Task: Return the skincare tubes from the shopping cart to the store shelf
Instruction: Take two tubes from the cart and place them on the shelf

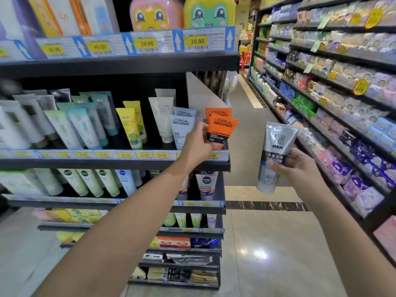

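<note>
One orange tube is at the right end of the middle shelf, in front of a matching one, so this return looks nearly done. The left hand reaches out with arm extended, fingers curled round the tube's lower left side. A grey tube is left to shelve: the right hand holds it upright out over the aisle, fingers clamped round its middle. The cart is out of view.
</note>
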Action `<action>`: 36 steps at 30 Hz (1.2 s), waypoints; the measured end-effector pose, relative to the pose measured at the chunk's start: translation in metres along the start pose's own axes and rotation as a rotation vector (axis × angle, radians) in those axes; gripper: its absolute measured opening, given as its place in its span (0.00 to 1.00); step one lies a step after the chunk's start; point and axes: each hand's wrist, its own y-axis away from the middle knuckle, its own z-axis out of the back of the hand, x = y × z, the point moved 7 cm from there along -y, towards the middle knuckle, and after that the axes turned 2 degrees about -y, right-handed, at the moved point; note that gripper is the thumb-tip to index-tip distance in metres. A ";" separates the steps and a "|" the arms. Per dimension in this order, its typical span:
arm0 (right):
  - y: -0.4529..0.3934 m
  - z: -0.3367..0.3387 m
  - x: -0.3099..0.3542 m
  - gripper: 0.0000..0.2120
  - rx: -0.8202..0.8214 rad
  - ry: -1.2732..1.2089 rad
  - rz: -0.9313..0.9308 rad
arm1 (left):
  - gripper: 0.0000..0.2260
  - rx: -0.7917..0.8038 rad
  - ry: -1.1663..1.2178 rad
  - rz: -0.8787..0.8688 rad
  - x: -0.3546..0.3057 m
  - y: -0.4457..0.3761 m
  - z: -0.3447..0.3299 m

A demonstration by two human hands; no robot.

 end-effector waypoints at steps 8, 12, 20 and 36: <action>-0.018 -0.030 0.004 0.19 0.079 -0.019 0.017 | 0.19 -0.015 -0.166 0.009 -0.003 0.000 0.010; -0.022 -0.043 0.004 0.20 0.123 -0.005 0.029 | 0.17 -0.058 -0.202 -0.011 -0.007 0.006 0.013; -0.029 -0.066 0.007 0.18 0.157 -0.006 0.017 | 0.22 -0.124 -0.179 0.013 0.000 0.007 0.006; -0.035 -0.084 0.036 0.25 0.187 -0.039 0.084 | 0.04 -0.108 -0.293 0.118 -0.005 0.014 0.021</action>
